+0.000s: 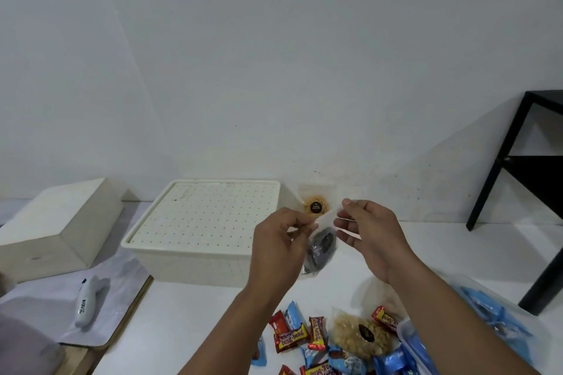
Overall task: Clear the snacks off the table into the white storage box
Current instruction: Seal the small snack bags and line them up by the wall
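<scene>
Pinching a clear snack packet between both hands above the table: my left hand nips its left edge with curled fingers, my right hand its right. White storage box sits lidded just left. Loose snacks lie near, partly cut off below; packet contents blurred.

Two hands, one lidded white storage box, two clear snack bags, about six red bars, several blue packets.
</scene>
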